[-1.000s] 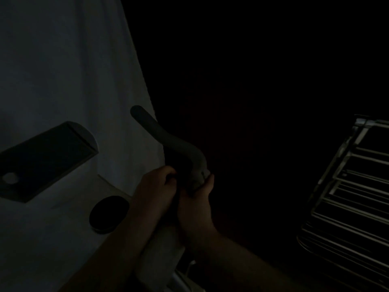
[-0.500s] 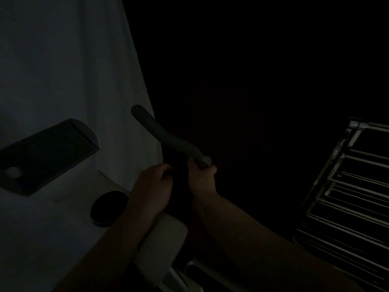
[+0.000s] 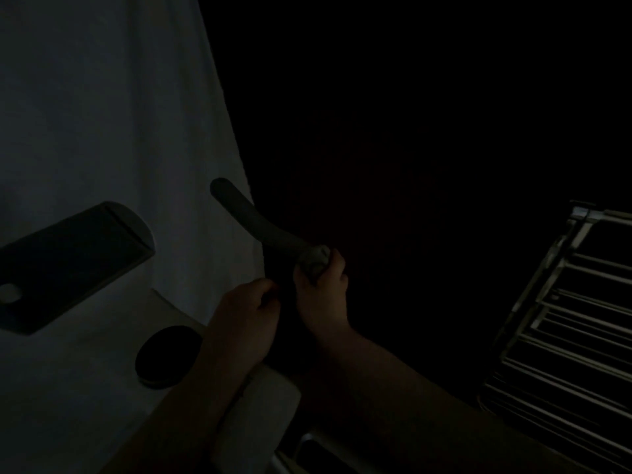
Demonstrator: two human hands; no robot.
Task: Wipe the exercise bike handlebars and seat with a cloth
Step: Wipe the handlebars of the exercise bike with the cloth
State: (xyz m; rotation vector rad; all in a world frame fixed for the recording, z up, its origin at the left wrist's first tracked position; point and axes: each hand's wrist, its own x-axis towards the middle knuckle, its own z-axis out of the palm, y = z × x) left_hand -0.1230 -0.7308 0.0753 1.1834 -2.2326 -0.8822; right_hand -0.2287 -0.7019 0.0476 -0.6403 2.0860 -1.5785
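The scene is very dark. A grey padded handlebar curves from upper left down to the right. My right hand grips a light cloth wrapped round the lower end of that grey section. My left hand sits just left of it and lower, fingers curled at a dark part below the bar; what they hold is lost in shadow. A pale padded part of the bike lies under my left forearm. The seat is not visible.
A dark rectangular console and a round dark knob sit on the white bike body at the left. A metal drying rack stands at the right edge. The background between them is black.
My hands, pressed together a second ago, have drawn apart. The right hand has slid the cloth up the bar to its bend. The left hand stays lower.
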